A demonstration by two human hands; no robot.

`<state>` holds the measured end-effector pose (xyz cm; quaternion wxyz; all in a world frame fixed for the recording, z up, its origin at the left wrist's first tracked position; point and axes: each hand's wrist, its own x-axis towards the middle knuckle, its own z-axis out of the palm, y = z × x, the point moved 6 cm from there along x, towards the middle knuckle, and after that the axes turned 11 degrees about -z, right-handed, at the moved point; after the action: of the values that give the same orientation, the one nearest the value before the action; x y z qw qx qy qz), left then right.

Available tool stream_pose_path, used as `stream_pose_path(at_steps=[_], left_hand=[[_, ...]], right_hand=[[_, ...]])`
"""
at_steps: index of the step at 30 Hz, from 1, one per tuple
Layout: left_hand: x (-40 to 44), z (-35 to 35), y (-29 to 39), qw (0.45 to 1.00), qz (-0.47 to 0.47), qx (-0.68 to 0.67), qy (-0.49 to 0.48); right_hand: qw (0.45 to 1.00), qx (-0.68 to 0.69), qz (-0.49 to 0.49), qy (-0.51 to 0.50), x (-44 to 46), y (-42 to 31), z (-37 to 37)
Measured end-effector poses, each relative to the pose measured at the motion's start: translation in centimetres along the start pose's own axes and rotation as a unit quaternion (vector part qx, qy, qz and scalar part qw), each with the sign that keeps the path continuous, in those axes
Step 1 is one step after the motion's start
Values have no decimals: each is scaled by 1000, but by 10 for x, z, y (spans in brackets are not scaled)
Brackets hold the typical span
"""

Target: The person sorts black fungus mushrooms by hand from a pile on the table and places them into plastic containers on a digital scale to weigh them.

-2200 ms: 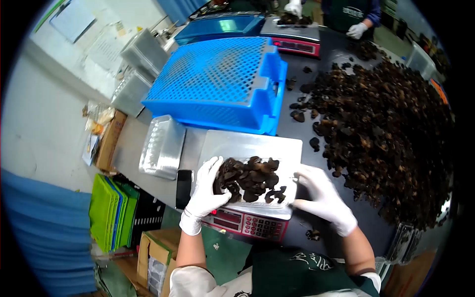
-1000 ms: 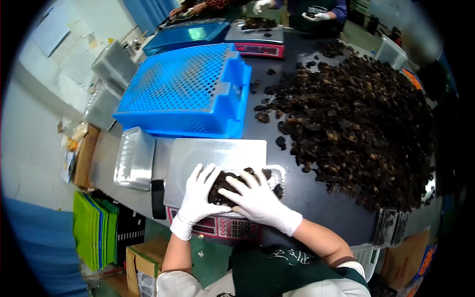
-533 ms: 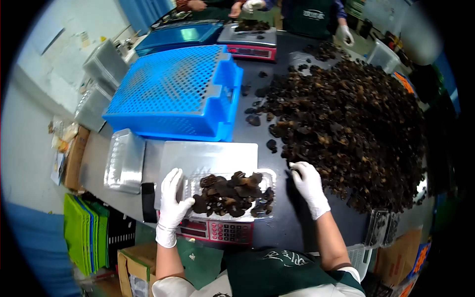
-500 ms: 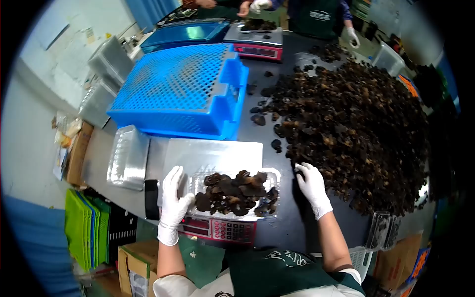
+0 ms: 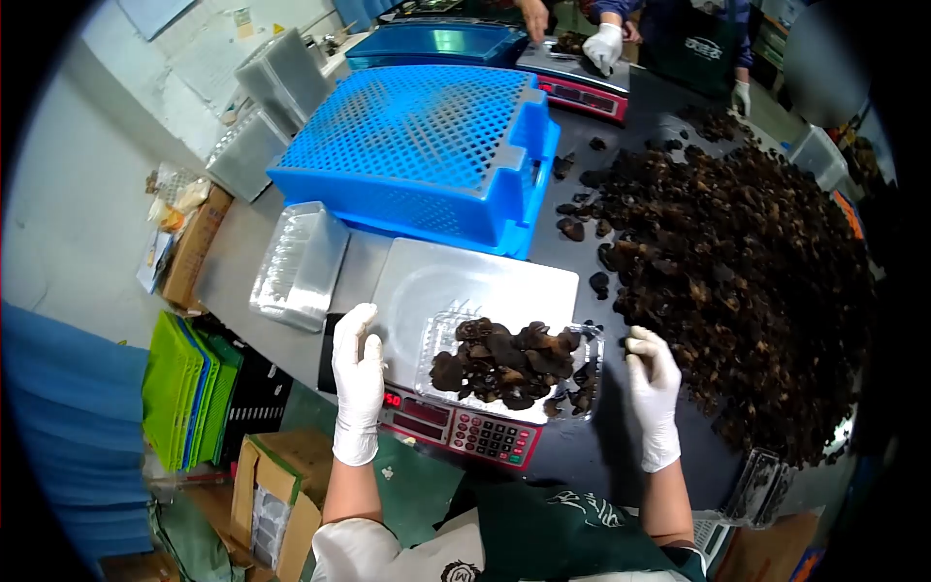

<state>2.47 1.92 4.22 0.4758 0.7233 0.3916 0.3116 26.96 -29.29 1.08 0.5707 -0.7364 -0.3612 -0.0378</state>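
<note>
A clear plastic tray (image 5: 427,361) heaped with dark wood ear mushrooms (image 5: 504,361) rests on the metal plate of a scale (image 5: 461,267), with some pieces at its right end. Just left of the tray is my left hand (image 5: 358,388), white-gloved, fingers pointing up and thumb apart, holding nothing. My right hand (image 5: 656,388), also gloved, hovers between the tray and the large pile of wood ear mushrooms (image 5: 747,291). Its fingers are loosely bent, with the thumb apart, and no piece shows clearly in it. Red digits glow on the scale's panel (image 5: 461,427).
Behind the scale stands an upturned blue crate (image 5: 417,126). Stacked clear trays (image 5: 301,267) are to its left. Across the table, a co-worker's gloved hand (image 5: 603,47) reaches over a second scale (image 5: 582,92). More clear trays (image 5: 756,485) lie at the right front edge.
The view has turned, so the table appears shifted right. My right hand has drawn slightly back from the pile's edge. A co-worker's gloved hand has come down over the far scale.
</note>
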Motion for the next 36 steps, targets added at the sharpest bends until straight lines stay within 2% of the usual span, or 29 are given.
stream_pose_path(at_steps=[2,4,7,8,10,12,14,15,16,18,19,20,22,24,26,28,29,30,32,33,34,36], left_hand=[[-4,11,0,1000,-12,7,-23],[-7,23,5,987,95,127,-38],[-14,41,18,990,82,89,-78],[-16,45,22,990,87,61,-93],[-18,46,26,984,110,97,-98],[-20,48,24,986,90,95,-102],[-22,50,26,983,101,116,-98],[-22,53,28,980,113,136,-91],[-24,56,29,979,116,133,-98],[-29,63,33,976,133,141,-99],[-29,66,25,983,98,102,-119],[-29,69,27,982,100,101,-122],[-32,73,34,975,125,128,-131],[-32,76,37,975,121,128,-133],[-33,78,42,970,144,149,-129],[-35,83,47,966,158,149,-139],[-36,86,50,963,172,145,-146],[-38,91,54,953,204,170,-149],[-45,104,66,936,252,175,-173],[-50,113,74,915,294,209,-182],[-53,122,72,907,289,227,-208],[-62,136,78,872,321,306,-207]], right_hand=[[995,-18,-89,-48,2,-36,7],[987,2,-121,-108,-1,-57,22],[962,-38,-173,-210,-4,-76,40],[966,-15,-171,-196,-4,-75,38],[981,-7,-132,-138,-1,-62,22],[982,-90,-153,-68,8,-33,2],[977,-182,-109,-6,15,12,-18],[969,-241,-56,-8,16,39,-27],[936,-343,-78,-20,16,57,-32],[910,-406,4,-79,13,84,-32],[920,-382,-20,-89,3,102,-28],[922,-374,7,-103,-1,106,-23],[905,-372,10,-209,-15,107,-10],[939,-298,-16,-170,-28,94,-5],[941,-295,-45,-162,-35,85,-4],[991,-130,29,-30,-36,77,-17],[994,-105,29,-12,-35,73,-21],[978,-5,207,-15,-33,65,-23],[976,72,204,-2,-21,27,-19],[984,76,160,-21,-16,10,-12],[990,77,115,-40,-11,-6,-4],[985,-70,-110,-116,3,-48,15]])
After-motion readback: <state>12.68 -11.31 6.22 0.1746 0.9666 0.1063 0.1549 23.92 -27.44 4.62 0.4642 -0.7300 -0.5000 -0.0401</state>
